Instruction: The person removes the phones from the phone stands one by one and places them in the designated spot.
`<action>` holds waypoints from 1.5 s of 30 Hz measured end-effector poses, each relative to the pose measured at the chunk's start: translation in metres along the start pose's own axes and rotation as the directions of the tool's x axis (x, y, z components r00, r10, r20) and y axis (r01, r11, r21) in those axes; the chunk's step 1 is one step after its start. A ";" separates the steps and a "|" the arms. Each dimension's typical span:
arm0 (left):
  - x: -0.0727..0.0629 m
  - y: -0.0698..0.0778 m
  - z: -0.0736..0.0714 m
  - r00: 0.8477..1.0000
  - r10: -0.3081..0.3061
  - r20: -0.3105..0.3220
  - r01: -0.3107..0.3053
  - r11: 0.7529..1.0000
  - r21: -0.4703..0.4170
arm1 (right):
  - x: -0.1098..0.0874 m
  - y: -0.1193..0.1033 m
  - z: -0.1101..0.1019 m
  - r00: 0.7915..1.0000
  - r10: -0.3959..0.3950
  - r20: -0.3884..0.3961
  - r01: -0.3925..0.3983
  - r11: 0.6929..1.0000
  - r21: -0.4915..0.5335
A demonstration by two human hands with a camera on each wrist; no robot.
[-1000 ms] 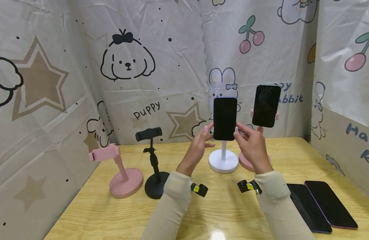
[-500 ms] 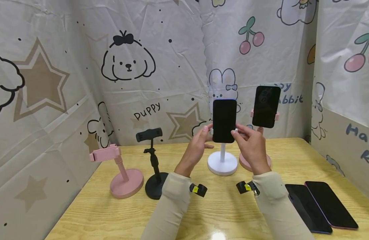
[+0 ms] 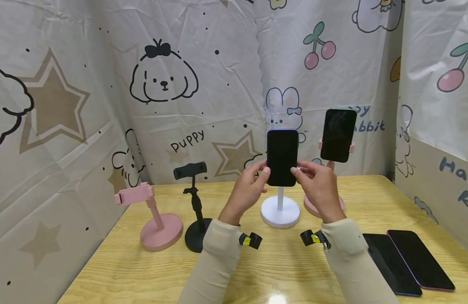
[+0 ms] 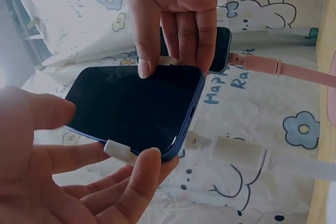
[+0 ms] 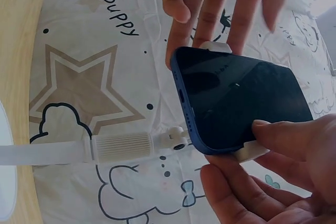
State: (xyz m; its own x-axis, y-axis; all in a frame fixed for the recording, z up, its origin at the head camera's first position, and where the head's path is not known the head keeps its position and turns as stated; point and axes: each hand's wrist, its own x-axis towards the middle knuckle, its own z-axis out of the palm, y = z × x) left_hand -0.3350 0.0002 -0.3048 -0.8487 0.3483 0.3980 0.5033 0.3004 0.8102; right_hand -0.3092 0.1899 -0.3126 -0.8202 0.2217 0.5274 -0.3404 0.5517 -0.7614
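A dark blue smartphone (image 3: 282,157) with a black screen sits upright in the clamp of a white phone stand (image 3: 280,212). With the thumb on the screen edge and fingers at the side and behind, my right hand (image 3: 320,185) pinches the phone. My left hand (image 3: 246,190) lies along the opposite edge. Its fingers (image 5: 212,17) reach behind the phone beside the white clamp pad (image 5: 216,47), and its blurred thumb stands off the screen in the right wrist view. In the left wrist view, the little finger (image 4: 144,174) touches the phone's lower corner.
Behind my right hand, another phone (image 3: 338,135) stands in a pink holder (image 3: 310,204). A pink stand (image 3: 159,230) and a black stand (image 3: 197,236) are on the left. Two phones (image 3: 420,259) lie at the table's right. Patterned cloth (image 3: 180,114) hangs around the table (image 3: 272,266).
The phone and its white stand have shifted toward me and slightly left, both hands staying at the sides. My left thumb has moved in toward the phone's front edge; my right thumb has slid onto the screen edge.
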 end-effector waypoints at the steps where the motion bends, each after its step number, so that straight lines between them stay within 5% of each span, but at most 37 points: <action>1: -0.001 0.000 0.000 1.000 0.000 -0.006 0.000 1.000 0.021 | 0.000 -0.001 -0.001 1.000 -0.003 0.010 0.003 1.000 -0.006; 16: -0.004 0.003 -0.016 0.997 -0.022 -0.074 0.026 0.998 0.058 | -0.006 -0.020 -0.014 0.979 -0.010 0.204 0.024 0.997 -0.067; 23: -0.011 0.011 -0.030 0.999 -0.039 -0.022 0.042 0.983 0.179 | -0.011 -0.028 -0.019 0.954 -0.030 0.299 0.051 0.997 -0.062; 37: -0.028 0.023 -0.051 0.996 0.053 0.075 -0.075 0.940 0.332 | -0.018 -0.044 -0.028 0.902 -0.004 0.433 0.040 0.997 -0.073; 45: -0.036 0.017 -0.055 0.976 0.200 0.090 -0.218 0.915 0.338 | -0.023 -0.049 -0.031 0.877 -0.011 0.481 0.042 0.998 -0.055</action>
State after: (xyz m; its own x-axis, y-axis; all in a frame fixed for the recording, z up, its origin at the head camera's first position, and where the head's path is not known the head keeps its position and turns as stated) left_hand -0.3046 -0.0557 -0.2813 -0.7130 0.4800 0.5111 0.7011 0.4989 0.5094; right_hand -0.2593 0.1830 -0.2759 -0.9366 -0.1981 0.2890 -0.3489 0.6040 -0.7166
